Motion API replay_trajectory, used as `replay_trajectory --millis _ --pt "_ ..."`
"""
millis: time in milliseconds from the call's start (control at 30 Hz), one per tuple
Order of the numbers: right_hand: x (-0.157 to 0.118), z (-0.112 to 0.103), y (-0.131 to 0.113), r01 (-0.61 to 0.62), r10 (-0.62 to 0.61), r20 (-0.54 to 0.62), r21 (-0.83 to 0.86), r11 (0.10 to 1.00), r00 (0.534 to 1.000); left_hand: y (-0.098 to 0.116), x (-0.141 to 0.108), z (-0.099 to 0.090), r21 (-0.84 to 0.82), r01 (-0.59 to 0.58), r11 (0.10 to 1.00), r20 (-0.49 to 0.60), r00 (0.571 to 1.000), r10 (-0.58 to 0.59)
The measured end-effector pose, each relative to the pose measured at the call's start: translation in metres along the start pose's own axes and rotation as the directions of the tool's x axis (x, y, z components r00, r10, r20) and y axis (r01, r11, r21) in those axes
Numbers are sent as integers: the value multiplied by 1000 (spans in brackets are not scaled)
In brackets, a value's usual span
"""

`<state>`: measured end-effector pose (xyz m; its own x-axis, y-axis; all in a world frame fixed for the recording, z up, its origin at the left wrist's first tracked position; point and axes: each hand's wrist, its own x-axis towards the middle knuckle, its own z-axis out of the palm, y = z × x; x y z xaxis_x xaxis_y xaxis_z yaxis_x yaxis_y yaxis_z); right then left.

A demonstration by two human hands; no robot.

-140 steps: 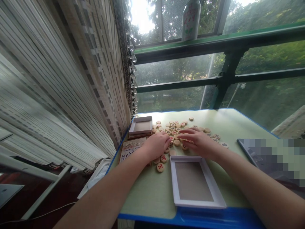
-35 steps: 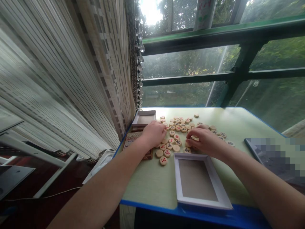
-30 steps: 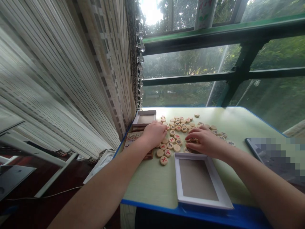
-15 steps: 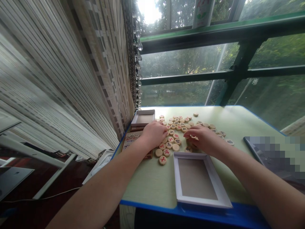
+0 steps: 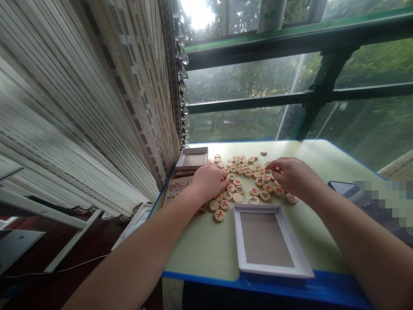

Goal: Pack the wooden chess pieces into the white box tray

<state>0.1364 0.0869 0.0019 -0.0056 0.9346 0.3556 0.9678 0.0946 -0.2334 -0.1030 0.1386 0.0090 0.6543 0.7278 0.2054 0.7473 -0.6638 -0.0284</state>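
Note:
Wooden Chinese chess pieces (image 5: 240,170) with red or dark characters lie spread across the table; some show blank faces. My left hand (image 5: 210,181) rests over the left side of the spread, fingers bent and loosely apart, with pieces partly hidden beneath it. Over the right side hovers my right hand (image 5: 290,174), open, its fingers pointing left and the thumb apart from them. Its fingertips are close to several pieces, and some are hidden under the palm. A red-marked piece (image 5: 292,198) lies just below that hand.
An open, shallow white box part (image 5: 241,241) sits near the table's front edge. Another shallow tray (image 5: 193,167) stands back left, by a printed chess box (image 5: 174,189). A dark tablet-like device (image 5: 345,193) lies on the right. A curtain (image 5: 135,77) borders the table's left side.
My right hand has moved right and slightly away from me, uncovering several pieces above the front box part. Pieces on the right now lie in different spots. My left hand stays nearly still.

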Motion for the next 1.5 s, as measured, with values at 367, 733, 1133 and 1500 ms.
replay_trajectory --millis 367,733,1133,1500 --pt "-5 10 -3 40 -41 83 8 999 996 2 0 0 3 11 1000 3 1000 -11" --pt "-12 10 -18 303 -305 165 39 952 938 0 2 1 24 47 999 62 997 -48" --pt "-11 8 -19 293 -296 206 45 955 933 3 0 -6 49 108 993 53 993 -110" --pt "-12 10 -16 292 -297 187 52 955 936 5 -7 -25 -17 92 996 196 977 -87"
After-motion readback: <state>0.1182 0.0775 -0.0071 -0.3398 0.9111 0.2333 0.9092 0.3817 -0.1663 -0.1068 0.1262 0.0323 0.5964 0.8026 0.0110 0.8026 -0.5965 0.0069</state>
